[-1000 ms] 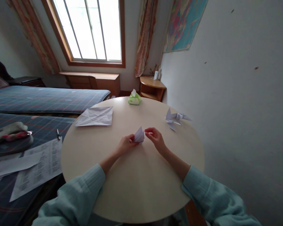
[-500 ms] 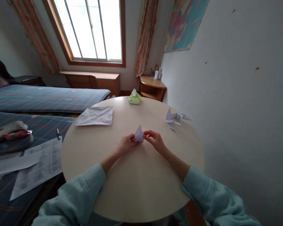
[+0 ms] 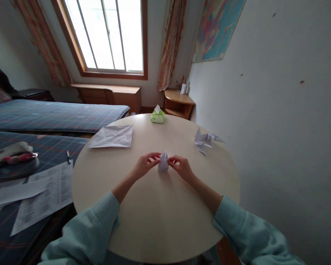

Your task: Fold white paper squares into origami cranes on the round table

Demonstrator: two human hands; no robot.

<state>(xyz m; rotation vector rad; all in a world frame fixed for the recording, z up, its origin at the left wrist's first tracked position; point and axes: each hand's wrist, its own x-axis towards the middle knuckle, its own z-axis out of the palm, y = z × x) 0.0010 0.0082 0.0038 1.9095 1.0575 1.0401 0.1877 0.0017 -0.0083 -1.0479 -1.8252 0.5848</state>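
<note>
"Starting with the head view, where is the folded white paper (image 3: 163, 165)?"

"It stands near the middle of the round tabletop (image 3: 154, 217), well in from every edge, with its points upward. Both hands are at it."

"How does the left hand (image 3: 143, 164) have it?"

"Thumb and forefinger come together on the paper's left side, up near the points. The other fingers curve loosely above the tabletop."

"And the right hand (image 3: 183, 166)?"

"It pinches the right side between thumb and forefinger, with the remaining fingers curled behind. Exactly which fold sits between the fingertips is too small to tell."

"What else lies on the tabletop?"

"A creased white sheet (image 3: 111, 137) lies flat along the far left edge. Close to the right edge, some pointed folded paper (image 3: 200, 139) sits in a cluster, well apart from the right hand. A green tissue pack (image 3: 158, 116) rests by the far edge, one tissue poking up."

"And beyond the tabletop?"

"Past its left edge, printed sheets (image 3: 48, 195) lie on a plaid mattress, with a pen (image 3: 68, 157) at their upper corner. Past the far edge there are a wooden desk (image 3: 127, 90) under a bright window (image 3: 107, 35) and a corner shelf (image 3: 179, 96) by the wall."
</note>
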